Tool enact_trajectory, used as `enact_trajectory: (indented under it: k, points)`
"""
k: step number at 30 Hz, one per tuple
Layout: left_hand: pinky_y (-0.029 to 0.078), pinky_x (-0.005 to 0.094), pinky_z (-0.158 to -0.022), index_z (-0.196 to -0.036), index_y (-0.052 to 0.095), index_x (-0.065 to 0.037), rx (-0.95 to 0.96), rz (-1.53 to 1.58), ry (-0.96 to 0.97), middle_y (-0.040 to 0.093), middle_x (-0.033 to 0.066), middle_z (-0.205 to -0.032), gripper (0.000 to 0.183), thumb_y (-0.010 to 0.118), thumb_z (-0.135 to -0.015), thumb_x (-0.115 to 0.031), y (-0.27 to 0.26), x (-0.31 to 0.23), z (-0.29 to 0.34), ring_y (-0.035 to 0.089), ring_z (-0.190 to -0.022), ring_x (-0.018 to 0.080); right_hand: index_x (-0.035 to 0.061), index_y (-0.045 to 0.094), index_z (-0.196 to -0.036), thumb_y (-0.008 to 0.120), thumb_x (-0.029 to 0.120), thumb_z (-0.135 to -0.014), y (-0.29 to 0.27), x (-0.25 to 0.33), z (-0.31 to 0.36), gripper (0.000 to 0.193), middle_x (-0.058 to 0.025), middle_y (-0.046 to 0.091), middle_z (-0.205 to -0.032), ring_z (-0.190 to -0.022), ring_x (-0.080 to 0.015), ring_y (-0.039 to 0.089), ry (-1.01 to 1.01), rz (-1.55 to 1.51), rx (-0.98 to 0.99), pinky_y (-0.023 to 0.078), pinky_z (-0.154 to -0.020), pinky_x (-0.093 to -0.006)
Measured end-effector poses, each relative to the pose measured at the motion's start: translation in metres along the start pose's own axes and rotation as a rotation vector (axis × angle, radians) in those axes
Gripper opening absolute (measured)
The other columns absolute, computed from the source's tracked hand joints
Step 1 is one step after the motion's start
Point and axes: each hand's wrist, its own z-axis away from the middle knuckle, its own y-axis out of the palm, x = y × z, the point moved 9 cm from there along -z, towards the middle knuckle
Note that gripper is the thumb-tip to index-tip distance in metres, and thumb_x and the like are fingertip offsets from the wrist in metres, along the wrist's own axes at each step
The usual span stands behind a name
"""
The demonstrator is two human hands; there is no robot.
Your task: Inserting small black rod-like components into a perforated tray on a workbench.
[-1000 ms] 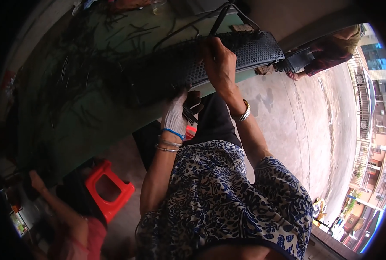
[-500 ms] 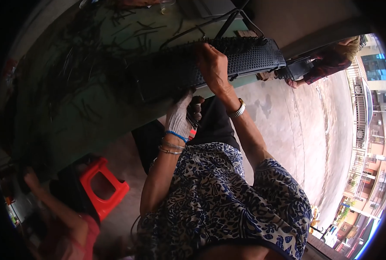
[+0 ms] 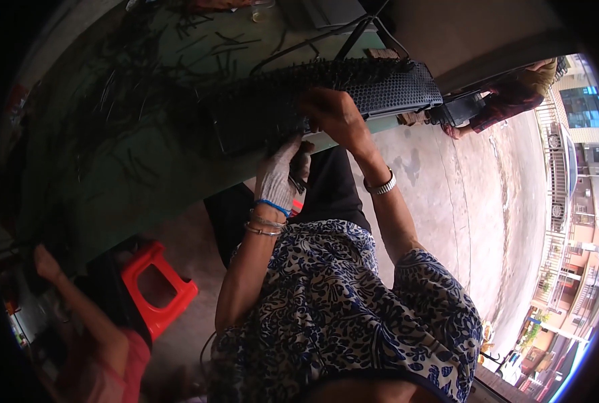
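Just at the near edge of a black perforated tray (image 3: pixel 400 95), my left hand (image 3: pixel 279 171) wears a white knit glove with bare fingertips. It is closed around a bunch of thin dark strips (image 3: pixel 298 183), whose ends poke out beside the palm. My bare right hand (image 3: pixel 336 119) hovers over the tray's near side, close to the left hand, with its fingers bent together. Shadow hides whatever those fingertips may hold. Rows of small dark pieces (image 3: pixel 326 72) stand along the tray's far side, and its left part is too dark to read.
Loose dark strips (image 3: pixel 135 87) lie scattered over the green tabletop (image 3: pixel 158 195). Behind the tray stands a black metal frame (image 3: pixel 353 40). A red plastic stool (image 3: pixel 155 295) is at lower left, beside a co-worker's arm (image 3: pixel 88 309). Another person (image 3: pixel 507 107) sits at the right.
My right hand has drawn back from the tray's far rows toward its near edge, close to my left hand. The left hand has hardly moved.
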Motion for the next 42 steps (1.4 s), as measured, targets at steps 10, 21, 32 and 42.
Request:
enact_trajectory:
  k: [10, 21, 32, 42]
  points:
    - [0.054, 0.0301, -0.056, -0.103, 0.063, -0.005, -0.018, 0.106, -0.112, 0.063, 0.0059, -0.075, 0.018, 0.060, -0.093, -0.019, -0.011, 0.014, -0.003, 0.060, -0.059, 0.0157, 0.0003, 0.061, -0.091, 0.060, 0.002, -0.088, -0.034, 0.029, -0.006, 0.004, -0.0135, 0.061, -0.080, -0.067, -0.0259, 0.062, -0.343, 0.256, -0.627, 0.048, -0.060, -0.0312]
    - [0.036, 0.0234, -0.038, -0.084, 0.062, 0.000, -0.113, -0.023, -0.057, 0.055, 0.0032, -0.061, 0.024, 0.066, -0.090, -0.023, -0.005, 0.010, 0.012, 0.045, -0.044, 0.0090, 0.0128, 0.070, -0.103, 0.064, 0.009, -0.084, -0.014, 0.034, -0.015, 0.020, -0.0131, 0.057, -0.094, -0.079, -0.0313, 0.061, -0.356, 0.454, -0.433, 0.050, -0.065, -0.0383]
    - [0.038, 0.0214, -0.039, -0.083, 0.063, -0.001, -0.064, 0.062, -0.073, 0.062, 0.0046, -0.067, 0.020, 0.074, -0.084, -0.019, -0.004, 0.007, 0.007, 0.052, -0.046, 0.0087, 0.0022, 0.067, -0.103, 0.061, 0.011, -0.089, -0.007, 0.002, -0.005, 0.018, -0.0120, 0.067, -0.084, -0.068, -0.0216, 0.062, 0.058, 0.388, 0.019, 0.049, -0.060, -0.0306]
    - [0.054, 0.0275, -0.050, -0.098, 0.063, -0.003, -0.039, 0.182, -0.108, 0.064, 0.0077, -0.078, 0.015, 0.066, -0.088, -0.014, -0.009, 0.015, 0.000, 0.063, -0.060, 0.0176, -0.0003, 0.059, -0.092, 0.060, 0.007, -0.089, -0.044, 0.018, 0.003, 0.008, -0.0092, 0.063, -0.074, -0.061, -0.0154, 0.059, -0.170, 0.182, -0.454, 0.046, -0.057, -0.0282]
